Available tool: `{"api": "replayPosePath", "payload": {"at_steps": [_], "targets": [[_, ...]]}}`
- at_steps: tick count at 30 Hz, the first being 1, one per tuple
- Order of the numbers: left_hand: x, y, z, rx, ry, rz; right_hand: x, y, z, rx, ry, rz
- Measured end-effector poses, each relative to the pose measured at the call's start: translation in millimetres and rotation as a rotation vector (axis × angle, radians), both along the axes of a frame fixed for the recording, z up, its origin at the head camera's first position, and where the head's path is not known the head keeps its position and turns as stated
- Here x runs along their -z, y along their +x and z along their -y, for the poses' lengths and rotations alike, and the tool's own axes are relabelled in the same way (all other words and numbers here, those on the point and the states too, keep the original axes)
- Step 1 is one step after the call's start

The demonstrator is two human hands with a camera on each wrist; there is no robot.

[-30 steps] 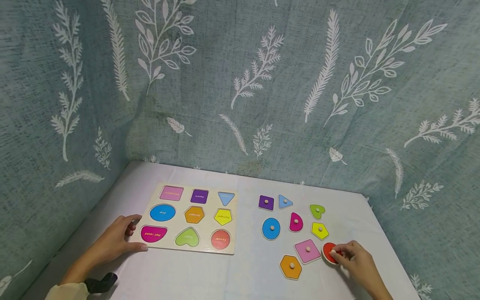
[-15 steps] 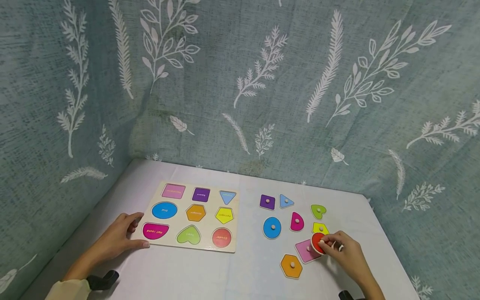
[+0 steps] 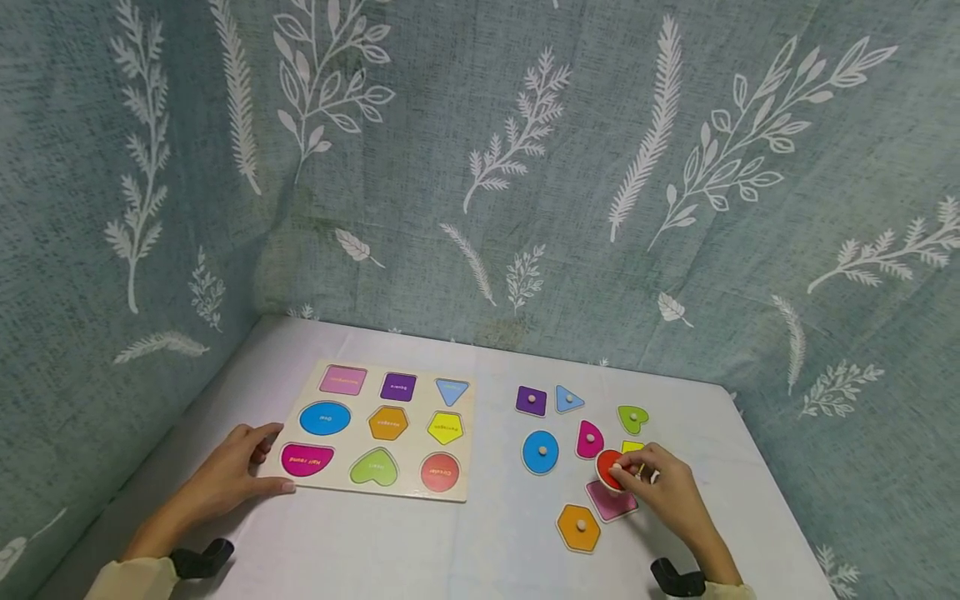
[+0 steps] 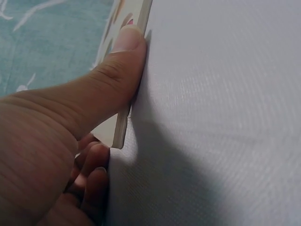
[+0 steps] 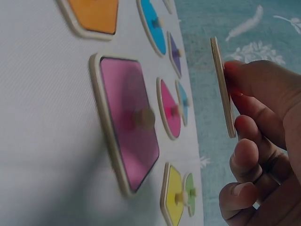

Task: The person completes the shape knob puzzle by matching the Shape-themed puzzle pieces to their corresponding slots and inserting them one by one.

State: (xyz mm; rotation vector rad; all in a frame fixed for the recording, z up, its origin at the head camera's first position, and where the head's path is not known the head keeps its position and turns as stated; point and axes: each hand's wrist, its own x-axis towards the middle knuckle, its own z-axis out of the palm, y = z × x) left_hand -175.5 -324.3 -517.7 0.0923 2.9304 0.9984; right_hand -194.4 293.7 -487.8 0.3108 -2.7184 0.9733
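My right hand [image 3: 667, 483] pinches the knob of a red round puzzle piece [image 3: 609, 469], raised above the table and seen edge-on in the right wrist view. Below it lies a pink rectangular piece [image 5: 129, 122], partly covered in the head view. The yellow pentagon piece [image 5: 174, 195] is close by, half hidden behind my fingers in the head view. At the left, my left hand [image 3: 236, 471] holds the near-left corner of a wooden puzzle board [image 3: 408, 492]. Its thumb [image 4: 120, 61] lies along the front edge, and its other fingers curl at the side.
Several knobbed pieces lie right of the board: purple square [image 3: 531, 402], light blue triangle [image 3: 568, 399], green heart [image 3: 632, 419], blue oval [image 3: 539, 452], magenta half round [image 3: 589, 439] and orange hexagon [image 3: 578, 529]. Leaf-patterned cloth [image 3: 420, 167] hangs behind the white table [image 3: 375, 550].
My right hand has lifted the red round piece from beside the pink rectangle and carried it left, over that rectangle. My left hand stays at the board's corner.
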Motion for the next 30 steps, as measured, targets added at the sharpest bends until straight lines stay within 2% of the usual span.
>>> {"api": "replayPosePath", "payload": {"at_steps": [5, 13, 21, 30], "targets": [[-1.2, 2.6, 0.7, -0.007, 0.008, 0.005, 0.1, -8.7, 10.1, -0.006, -0.024, 0.049], [3.8, 5.4, -2.6, -0.028, 0.055, 0.001, 1.7, -15.4, 21.6, 0.014, -0.026, 0.137], [3.8, 4.7, -2.9, -0.019, 0.085, -0.013, 1.4, -19.2, 28.7, -0.059, -0.093, 0.102], [3.0, 2.6, -3.8, -0.025, 0.059, 0.004, 3.1, -19.0, 38.7, -0.062, -0.128, 0.152]]}}
